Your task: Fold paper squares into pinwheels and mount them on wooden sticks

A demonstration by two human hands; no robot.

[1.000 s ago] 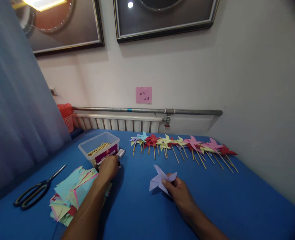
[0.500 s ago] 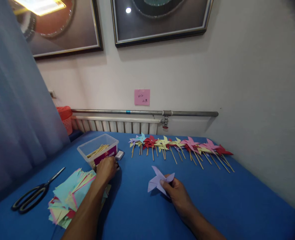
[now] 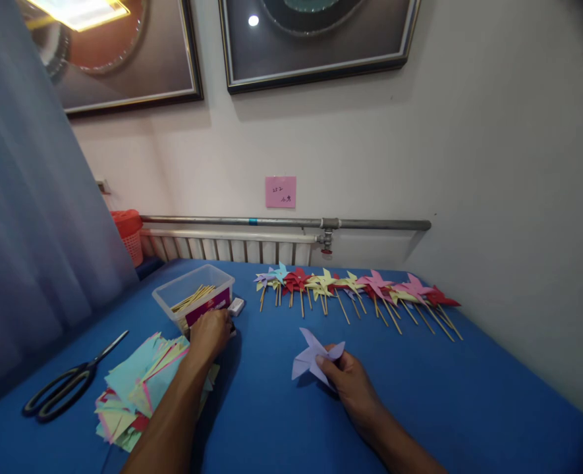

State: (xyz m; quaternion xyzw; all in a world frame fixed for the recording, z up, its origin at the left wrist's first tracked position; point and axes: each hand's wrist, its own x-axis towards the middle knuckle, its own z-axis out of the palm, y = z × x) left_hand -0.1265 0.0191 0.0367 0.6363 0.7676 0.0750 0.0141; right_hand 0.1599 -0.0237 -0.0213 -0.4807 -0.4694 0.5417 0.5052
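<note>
Head view: blue table (image 3: 419, 408)
Right hand (image 3: 348, 378): fingers pinch a lavender pinwheel (image 3: 313, 355)
Left hand (image 3: 211, 331): curled at the clear box (image 3: 192, 299) — ten o'clock of the pinwheel; grip unclear

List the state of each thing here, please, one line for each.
Left hand: closed, at the front of the plastic box.
Right hand: pinching the purple pinwheel.
Plastic box: open, sticks inside.
Scissors: closed, lying flat.
</note>
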